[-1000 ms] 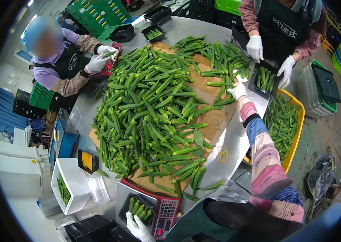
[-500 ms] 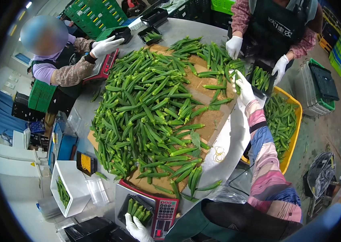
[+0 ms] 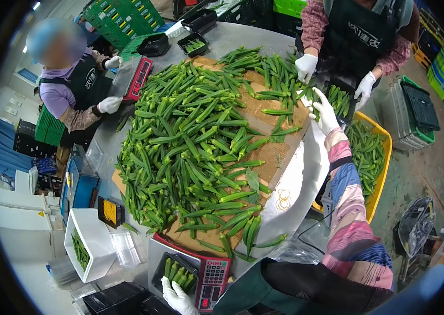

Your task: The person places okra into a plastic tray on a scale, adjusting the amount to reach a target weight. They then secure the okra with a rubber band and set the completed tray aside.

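My left hand (image 3: 178, 298), in a white glove, rests its curled fingers on the near edge of a black tray (image 3: 192, 287) with several okra pods in it. That tray sits on a red scale (image 3: 214, 273). My right hand (image 3: 325, 111), gloved in white too, is stretched out to the far right of the table, pinching an okra pod beside a co-worker's tray of okra (image 3: 340, 101). A large okra pile (image 3: 180, 142) covers the middle of the table on brown cardboard (image 3: 261, 157).
Two co-workers stand across the table, at the left and at the top right. A yellow crate (image 3: 384, 173) of okra stands at the right. Rubber bands (image 3: 283, 200) lie near the table edge. A white bin (image 3: 93, 262) and another scale (image 3: 139, 79) are at the left.
My right hand has shifted slightly right and down. The left co-worker's hands have moved down and apart beside the far scale. My left hand stays at its tray.
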Demonstrator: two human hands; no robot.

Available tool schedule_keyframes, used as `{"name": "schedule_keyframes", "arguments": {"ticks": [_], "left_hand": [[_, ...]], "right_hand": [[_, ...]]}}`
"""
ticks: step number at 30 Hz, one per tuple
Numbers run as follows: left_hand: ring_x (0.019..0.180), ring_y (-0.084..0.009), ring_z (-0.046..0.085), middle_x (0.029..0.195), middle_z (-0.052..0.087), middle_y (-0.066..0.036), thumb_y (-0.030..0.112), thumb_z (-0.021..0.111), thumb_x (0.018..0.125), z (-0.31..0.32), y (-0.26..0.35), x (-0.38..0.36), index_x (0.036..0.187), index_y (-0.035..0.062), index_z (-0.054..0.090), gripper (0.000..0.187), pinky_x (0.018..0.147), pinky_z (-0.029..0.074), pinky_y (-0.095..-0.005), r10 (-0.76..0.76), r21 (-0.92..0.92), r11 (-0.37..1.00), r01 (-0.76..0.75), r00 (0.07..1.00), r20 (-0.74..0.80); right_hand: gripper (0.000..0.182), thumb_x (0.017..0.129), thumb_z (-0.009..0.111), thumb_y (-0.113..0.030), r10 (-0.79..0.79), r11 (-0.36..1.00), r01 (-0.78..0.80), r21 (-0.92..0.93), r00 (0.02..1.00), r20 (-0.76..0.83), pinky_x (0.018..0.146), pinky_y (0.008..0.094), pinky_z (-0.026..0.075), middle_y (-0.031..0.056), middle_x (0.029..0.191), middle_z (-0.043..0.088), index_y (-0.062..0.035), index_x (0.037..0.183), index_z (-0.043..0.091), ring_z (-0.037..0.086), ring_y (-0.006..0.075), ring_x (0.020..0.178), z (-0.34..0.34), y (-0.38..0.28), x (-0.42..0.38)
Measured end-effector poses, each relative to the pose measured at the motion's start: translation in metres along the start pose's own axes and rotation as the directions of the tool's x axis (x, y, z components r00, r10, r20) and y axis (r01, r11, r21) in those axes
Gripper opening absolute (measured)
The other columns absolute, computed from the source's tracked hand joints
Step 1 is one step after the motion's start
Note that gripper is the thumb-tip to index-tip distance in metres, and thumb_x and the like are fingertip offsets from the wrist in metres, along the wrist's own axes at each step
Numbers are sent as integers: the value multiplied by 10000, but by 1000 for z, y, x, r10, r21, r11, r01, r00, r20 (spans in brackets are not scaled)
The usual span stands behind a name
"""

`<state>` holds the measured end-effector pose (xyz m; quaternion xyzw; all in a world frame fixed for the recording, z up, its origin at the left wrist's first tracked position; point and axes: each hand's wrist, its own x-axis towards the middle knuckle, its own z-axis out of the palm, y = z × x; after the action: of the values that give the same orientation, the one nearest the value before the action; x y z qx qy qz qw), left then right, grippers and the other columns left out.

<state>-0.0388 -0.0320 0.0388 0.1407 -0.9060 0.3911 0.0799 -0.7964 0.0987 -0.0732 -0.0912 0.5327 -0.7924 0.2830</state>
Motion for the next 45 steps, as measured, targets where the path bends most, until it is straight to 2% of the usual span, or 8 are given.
{"name": "schedule_keyframes", "arguments": {"ticks": [15,23,27,31,33,40,42,45], "left_hand": [[1211,-424,584,1311,613,-275,244,550,1029,-4,1,2,1295,-73,604,418,1067,440,-423,-17,-13,1000,17,1000,18],[1215,-426,581,1312,611,-276,241,554,1025,7,2,-9,1292,-71,608,414,1067,440,-428,1,-1,1000,-1,1000,-6],[1219,-425,577,1321,607,-272,243,549,1027,5,3,-11,1303,-63,604,416,1070,434,-431,-7,-7,1000,7,1000,1],[1221,-425,574,1331,601,-272,245,546,1028,3,3,-7,1312,-62,597,421,1071,431,-432,-20,-14,1000,20,1000,9],[1222,-426,573,1333,600,-272,246,544,1029,2,4,-5,1314,-64,595,424,1070,431,-432,-38,-23,999,39,999,18],[1231,-428,568,1336,598,-272,251,536,1033,-5,4,0,1315,-70,592,431,1073,429,-430,-46,-19,999,47,997,66],[1232,-430,567,1337,596,-274,251,536,1033,-3,5,-1,1313,-71,593,430,1075,428,-430,-52,-9,999,53,997,65],[1233,-431,564,1341,595,-270,253,538,1032,-2,4,-1,1318,-64,593,430,1076,423,-435,-55,-13,998,56,997,61]], "right_hand": [[275,973,618,-202,47,749,139,-648,964,261,801,310,537,83,1019,756,-51,1175,729,698,161,930,10,67,8],[279,825,667,-114,-274,-418,353,-837,830,486,1014,430,454,71,1276,645,-182,1084,747,539,292,1258,16,84,46],[436,765,793,-151,-104,-287,319,-903,927,361,969,430,481,130,1174,662,-79,1182,685,607,318,1120,19,51,41],[474,905,679,-132,-126,642,112,-758,991,39,721,296,535,75,1111,704,-43,1361,581,671,157,829,13,59,34],[498,929,635,-135,1,744,56,-666,996,84,693,272,525,66,1089,712,-52,1412,546,657,118,789,12,54,25],[509,966,543,-164,307,671,-12,-742,915,263,747,277,549,87,1064,730,-149,1473,518,675,135,810,50,39,-13],[442,949,603,-198,61,488,500,-716,799,599,889,309,530,114,1143,728,-115,1382,608,688,188,940,55,54,-6],[289,906,686,-271,28,615,233,-753,948,316,904,335,518,124,1057,755,-58,1088,756,703,223,979,67,61,14]]}}
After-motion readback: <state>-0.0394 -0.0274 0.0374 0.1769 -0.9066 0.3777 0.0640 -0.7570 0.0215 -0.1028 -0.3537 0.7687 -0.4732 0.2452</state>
